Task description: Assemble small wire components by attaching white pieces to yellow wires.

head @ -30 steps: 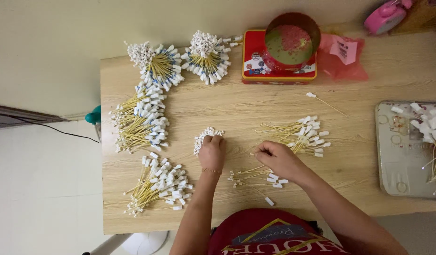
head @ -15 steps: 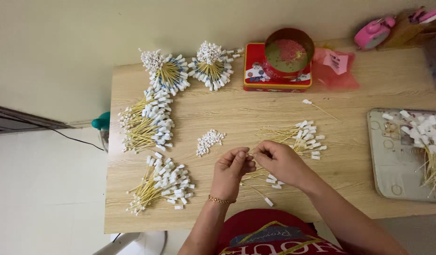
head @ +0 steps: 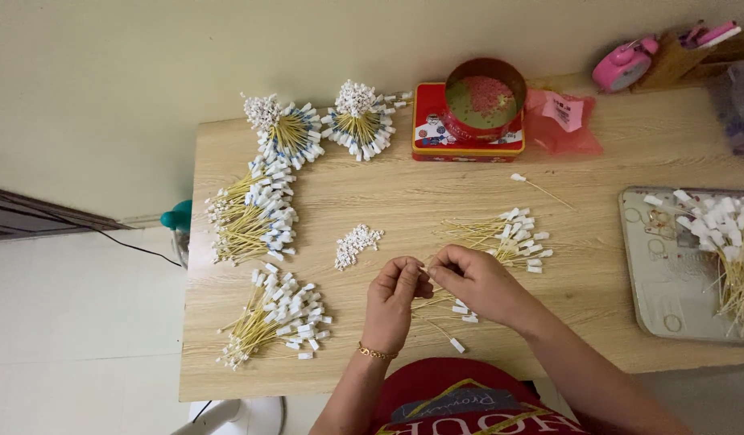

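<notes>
My left hand (head: 392, 300) and my right hand (head: 477, 279) meet above the wooden table (head: 613, 153), fingertips pinched together on a thin yellow stick with a small white tag piece. Under my hands lie a few loose tagged sticks (head: 456, 310). A small heap of white tag pieces (head: 356, 244) lies just left of my hands. A loose spread of tagged sticks (head: 509, 236) lies just beyond my right hand.
Bundles of finished tagged sticks (head: 255, 217) line the table's left side and back. A red round tin (head: 485, 97) sits on a red box at the back, by a pink bag (head: 561, 121). A grey tray (head: 670, 274) holds more sticks at right.
My left hand left the heap of white tag pieces and came over to my right hand. Both hands now pinch the same stick. The camera view shifted slightly.
</notes>
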